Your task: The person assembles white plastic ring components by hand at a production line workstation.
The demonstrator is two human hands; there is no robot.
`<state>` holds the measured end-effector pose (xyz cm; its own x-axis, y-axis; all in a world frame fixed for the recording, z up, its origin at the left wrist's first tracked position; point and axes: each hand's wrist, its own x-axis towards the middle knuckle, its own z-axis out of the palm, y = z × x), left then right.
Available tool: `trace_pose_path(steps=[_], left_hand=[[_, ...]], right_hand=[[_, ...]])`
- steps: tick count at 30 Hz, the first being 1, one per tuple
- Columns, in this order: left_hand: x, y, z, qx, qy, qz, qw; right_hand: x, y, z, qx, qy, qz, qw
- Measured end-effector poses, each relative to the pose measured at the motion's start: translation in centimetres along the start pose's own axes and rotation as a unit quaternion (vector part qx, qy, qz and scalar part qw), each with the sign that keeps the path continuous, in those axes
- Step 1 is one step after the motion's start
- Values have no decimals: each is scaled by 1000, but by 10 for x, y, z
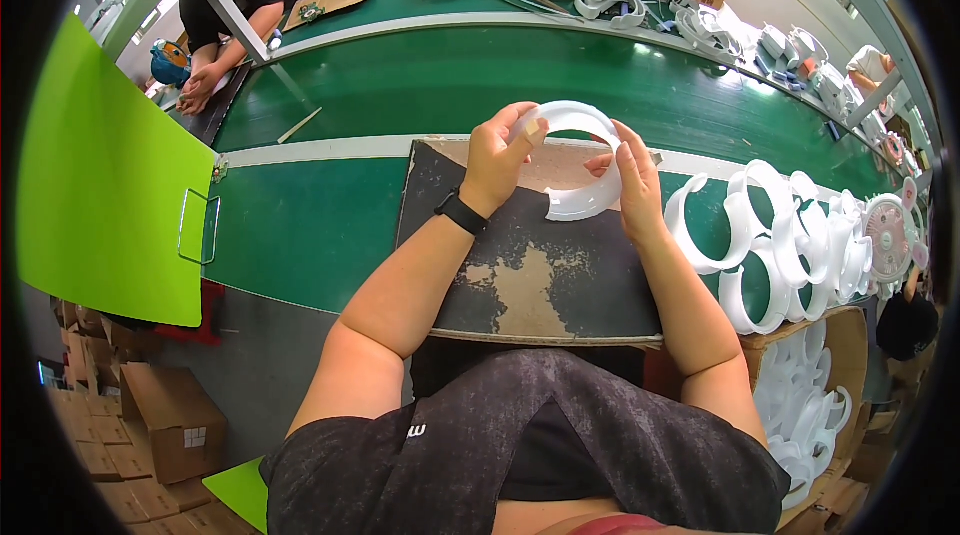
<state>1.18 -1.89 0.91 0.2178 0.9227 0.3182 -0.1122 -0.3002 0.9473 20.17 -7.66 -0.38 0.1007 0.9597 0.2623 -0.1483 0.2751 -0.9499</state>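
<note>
Ring (592,201), white and gapped, is held over the worn board (600,280) at one o'clock; left hand (490,163) pinches its ten o'clock, right hand (639,185) half-curls round three. Apparently inspection; any turn calls for even support.

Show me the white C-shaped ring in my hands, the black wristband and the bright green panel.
White C-shaped ring (586,203): head view, its lower curve.
Black wristband (461,212): head view, its visible middle.
Bright green panel (115,185): head view, its flat face.
</note>
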Motion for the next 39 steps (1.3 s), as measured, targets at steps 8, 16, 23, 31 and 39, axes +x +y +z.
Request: trace_pose_path(steps=[8,16,23,31,39], left_hand=[[-4,2,1,36,-1,67,997],[-9,11,-1,84,-19,136,987],[-9,13,-2,118,-13,186,975],[-10,14,-2,121,-15,186,975],[-9,12,-1,111,-8,184,977]], right_hand=[[-3,3,-3,-55,-8,-57,997],[-6,-2,-3,-69,4,-153,986],[-9,-3,-3,-135,6,-169,976],[-9,-5,-2,-147,7,-174,974],[-8,-4,-2,-94,-3,-172,981]])
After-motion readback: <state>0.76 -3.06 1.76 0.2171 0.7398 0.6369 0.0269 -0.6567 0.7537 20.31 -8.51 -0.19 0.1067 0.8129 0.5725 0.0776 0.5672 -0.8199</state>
